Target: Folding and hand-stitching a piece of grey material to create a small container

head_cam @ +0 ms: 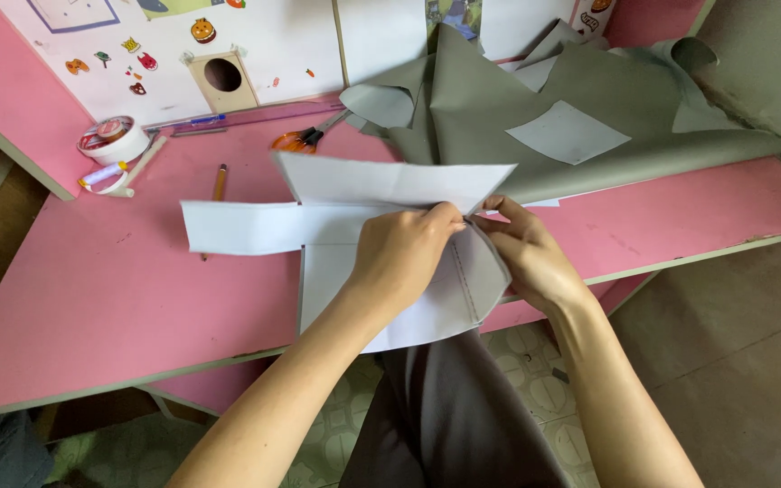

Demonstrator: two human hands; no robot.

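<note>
Progress: white cross-shaped sheet of stiff paper (336, 244) lying on pink tabletop (92, 280), near edge hanging over the table front. Already cut to shape, judging by four flaps; fold lines visible on near panel. Far flap and left flap flat and unfolded. Right flap raised and curled inward, so folding judged barely begun, three flaps left.

Left hand (404, 258) resting on centre panel, fingers pinched on edge of raised flap. Right hand (531, 248) clasping same flap from right side, thumb and fingers closed on paper. Both grips meeting at one point near centre right.

Beyond, far right: large grey-green sheet of leather-like material (589, 108), rumpled, with pale grey square patch (567, 133) on top. Orange-handled scissors (305, 138) just left of it, well apart from hands. Pencil (219, 185) near left flap. White tape rolls (115, 140) far left.

Signs and labels: white board (255, 41) upright at far edge, dotted with small coloured cartoon stickers (202, 31), orange, red and yellow. Small tan square panel with round hole (222, 79) standing against board. Print too small to read.
</note>
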